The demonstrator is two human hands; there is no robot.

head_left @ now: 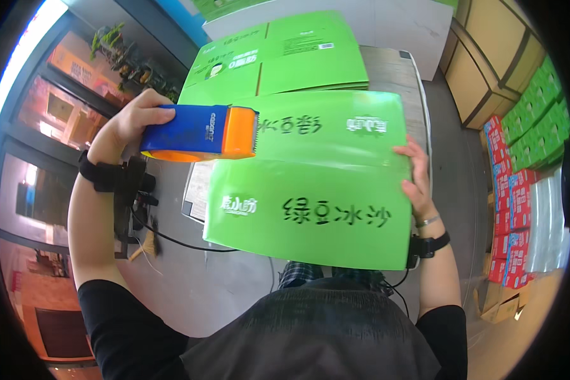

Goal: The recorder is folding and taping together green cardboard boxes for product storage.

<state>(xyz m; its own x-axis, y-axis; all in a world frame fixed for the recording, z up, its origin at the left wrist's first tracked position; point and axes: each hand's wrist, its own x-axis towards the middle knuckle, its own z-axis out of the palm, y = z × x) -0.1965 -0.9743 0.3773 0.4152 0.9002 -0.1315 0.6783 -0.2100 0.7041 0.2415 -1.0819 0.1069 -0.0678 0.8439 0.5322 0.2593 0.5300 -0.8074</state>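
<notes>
My left hand [135,119] is closed round a blue and orange tape dispenser [187,130], its thumb along the top. The dispenser's toothed edge points right, over the upper left part of a green carton [316,180]. Dark lettering and white marks cover the carton, with a fold line across its middle. At the carton's right edge, my right hand [418,177] grips the panel with its fingers over the green face. Beyond it lies a stack of flattened green cartons [304,54] on a light table [392,69]. Any tape on the dispenser cannot be made out.
Tall brown cartons [491,54] stand at the far right, with green boxes [538,130] and red boxes [510,206] nearer. Plastic-wrapped goods [546,215] sit beside the red ones. Glass doors [41,183] and a small broom [145,244] are at the left. A black cable [183,242] runs below the carton.
</notes>
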